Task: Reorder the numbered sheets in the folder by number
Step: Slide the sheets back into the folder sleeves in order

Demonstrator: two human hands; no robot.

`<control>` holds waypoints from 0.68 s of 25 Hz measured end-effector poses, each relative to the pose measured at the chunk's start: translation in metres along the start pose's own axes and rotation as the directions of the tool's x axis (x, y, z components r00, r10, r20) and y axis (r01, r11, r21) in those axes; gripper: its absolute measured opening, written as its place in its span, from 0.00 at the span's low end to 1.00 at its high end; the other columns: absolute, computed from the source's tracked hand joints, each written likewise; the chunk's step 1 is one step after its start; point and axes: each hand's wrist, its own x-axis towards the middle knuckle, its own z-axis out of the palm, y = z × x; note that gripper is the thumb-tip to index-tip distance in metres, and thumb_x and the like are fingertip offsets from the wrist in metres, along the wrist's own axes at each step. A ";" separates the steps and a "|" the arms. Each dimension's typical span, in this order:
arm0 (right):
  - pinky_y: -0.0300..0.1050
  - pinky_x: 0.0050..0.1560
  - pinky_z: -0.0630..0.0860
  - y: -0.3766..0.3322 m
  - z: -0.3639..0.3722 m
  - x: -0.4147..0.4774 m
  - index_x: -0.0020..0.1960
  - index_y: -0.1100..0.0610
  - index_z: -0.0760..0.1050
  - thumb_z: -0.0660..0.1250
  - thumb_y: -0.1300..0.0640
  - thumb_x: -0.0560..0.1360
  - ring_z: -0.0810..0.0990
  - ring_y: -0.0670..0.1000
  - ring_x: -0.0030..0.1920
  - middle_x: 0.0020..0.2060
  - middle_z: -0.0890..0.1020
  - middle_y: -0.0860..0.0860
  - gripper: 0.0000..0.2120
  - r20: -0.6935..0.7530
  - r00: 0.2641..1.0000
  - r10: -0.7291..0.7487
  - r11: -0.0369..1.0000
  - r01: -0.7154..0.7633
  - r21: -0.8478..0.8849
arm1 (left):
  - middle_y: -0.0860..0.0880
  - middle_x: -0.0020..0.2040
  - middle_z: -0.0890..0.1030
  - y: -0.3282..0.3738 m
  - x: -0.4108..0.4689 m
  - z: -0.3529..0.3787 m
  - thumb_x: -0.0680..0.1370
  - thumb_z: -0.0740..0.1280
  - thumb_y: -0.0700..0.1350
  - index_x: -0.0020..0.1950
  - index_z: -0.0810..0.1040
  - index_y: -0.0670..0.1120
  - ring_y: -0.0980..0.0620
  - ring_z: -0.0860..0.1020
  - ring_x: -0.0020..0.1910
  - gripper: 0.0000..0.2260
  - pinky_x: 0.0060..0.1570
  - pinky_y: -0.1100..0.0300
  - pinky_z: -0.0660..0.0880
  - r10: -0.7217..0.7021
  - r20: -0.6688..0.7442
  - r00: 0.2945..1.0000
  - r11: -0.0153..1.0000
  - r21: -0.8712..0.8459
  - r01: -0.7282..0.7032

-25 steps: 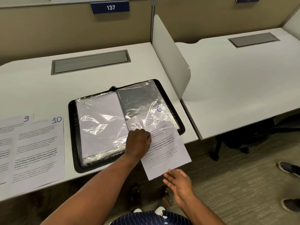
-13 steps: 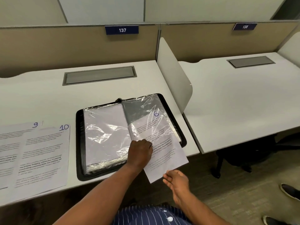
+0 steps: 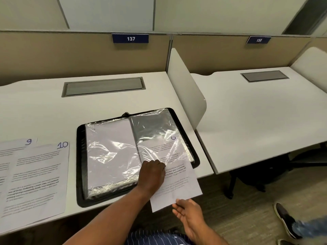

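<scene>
Currently, sheet 9 (image 3: pixel 10 151) and sheet 10 (image 3: pixel 39 174) lie loose at the left of the tabletop (image 3: pixel 44 106), overlapping. The open black folder (image 3: pixel 80 174) lies beside them. The left hand (image 3: pixel 152 175) rests knuckles-up at the mouth of the right-hand sleeve (image 3: pixel 152 124), fingers curled under; whether they pinch film or paper cannot be told. Sheet 6 (image 3: pixel 178 188) sits half inside that sleeve, its lower half overhanging the tabletop edge. The right hand (image 3: pixel 189 214) is spread, palm up, just beside the sheet's lower edge.

Step in hand: probably passing sheet 6 through the sleeve mouth. Next move requires holding the film flat and the sheet square. Crinkled film may snag. The divider panel (image 3: pixel 185 89) limits room rightward.
</scene>
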 end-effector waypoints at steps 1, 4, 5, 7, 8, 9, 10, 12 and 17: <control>0.55 0.54 0.83 -0.001 0.005 0.000 0.58 0.62 0.79 0.69 0.68 0.78 0.84 0.60 0.50 0.50 0.86 0.63 0.09 -0.007 1.000 -0.013 1.000 0.013 -0.002 | 0.53 0.36 0.80 0.000 0.000 0.000 0.75 0.70 0.48 0.40 0.81 0.52 0.49 0.79 0.36 0.04 0.40 0.54 0.70 0.000 0.009 1.000 1.000 0.016 0.000; 0.54 0.53 0.83 -0.009 0.019 0.002 0.57 0.61 0.79 0.68 0.66 0.79 0.85 0.59 0.51 0.50 0.86 0.60 0.08 -0.041 0.998 -0.055 0.998 0.055 -0.011 | 0.53 0.37 0.80 -0.001 0.002 -0.003 0.75 0.68 0.49 0.39 0.81 0.52 0.50 0.79 0.37 0.06 0.40 0.54 0.69 0.008 0.038 0.999 1.000 0.027 -0.009; 0.54 0.53 0.83 -0.011 0.022 0.003 0.56 0.61 0.79 0.68 0.66 0.79 0.85 0.58 0.52 0.50 0.86 0.60 0.07 -0.048 0.997 -0.066 0.998 0.066 -0.006 | 0.53 0.37 0.81 -0.001 0.002 -0.005 0.76 0.68 0.49 0.40 0.81 0.52 0.50 0.79 0.37 0.06 0.40 0.54 0.69 0.011 0.045 0.999 1.000 0.024 -0.013; 0.53 0.52 0.83 -0.018 0.030 0.007 0.54 0.63 0.80 0.68 0.65 0.79 0.85 0.58 0.52 0.49 0.86 0.60 0.05 -0.060 0.995 -0.082 0.997 0.083 0.005 | 0.53 0.38 0.82 -0.002 0.002 -0.007 0.75 0.69 0.49 0.41 0.82 0.52 0.50 0.80 0.38 0.04 0.40 0.54 0.70 0.023 0.048 0.999 1.000 0.001 -0.023; 0.53 0.52 0.83 -0.022 0.034 0.009 0.53 0.63 0.80 0.69 0.65 0.79 0.85 0.58 0.52 0.49 0.86 0.61 0.04 -0.066 0.994 -0.087 0.996 0.088 0.009 | 0.53 0.38 0.82 -0.002 0.002 -0.008 0.74 0.70 0.49 0.42 0.83 0.52 0.50 0.80 0.38 0.04 0.40 0.54 0.71 0.029 0.042 0.999 1.000 -0.014 -0.028; 0.53 0.51 0.84 -0.024 0.039 0.011 0.53 0.63 0.80 0.69 0.65 0.79 0.86 0.58 0.51 0.48 0.86 0.61 0.03 -0.071 0.993 -0.094 0.995 0.095 0.013 | 0.53 0.38 0.82 -0.003 0.001 -0.009 0.74 0.70 0.49 0.42 0.83 0.52 0.50 0.80 0.38 0.03 0.40 0.54 0.71 0.036 0.034 0.999 0.999 -0.026 -0.035; 0.53 0.52 0.84 -0.027 0.045 0.012 0.52 0.64 0.79 0.69 0.65 0.79 0.86 0.57 0.50 0.47 0.86 0.60 0.03 -0.079 0.992 -0.101 0.995 0.103 0.018 | 0.53 0.38 0.82 -0.004 0.001 -0.011 0.73 0.70 0.49 0.42 0.83 0.52 0.50 0.80 0.38 0.03 0.40 0.54 0.72 0.042 0.031 0.999 0.998 -0.038 -0.041; 0.52 0.51 0.84 -0.033 0.056 0.015 0.49 0.64 0.79 0.69 0.65 0.79 0.85 0.56 0.45 0.43 0.85 0.59 0.01 -0.099 0.987 -0.126 0.992 0.127 0.011 | 0.52 0.38 0.82 -0.004 0.001 -0.013 0.74 0.67 0.49 0.41 0.83 0.51 0.49 0.80 0.37 0.05 0.39 0.54 0.73 0.052 0.030 0.998 0.996 -0.068 -0.050; 0.51 0.52 0.84 -0.050 0.078 0.029 0.48 0.65 0.80 0.72 0.67 0.77 0.84 0.55 0.43 0.41 0.85 0.60 0.01 -0.121 0.979 -0.166 0.986 0.168 0.010 | 0.52 0.39 0.83 -0.004 -0.004 -0.013 0.74 0.62 0.50 0.42 0.84 0.50 0.49 0.81 0.38 0.11 0.40 0.52 0.74 -0.007 -0.011 1.000 0.991 -0.130 0.005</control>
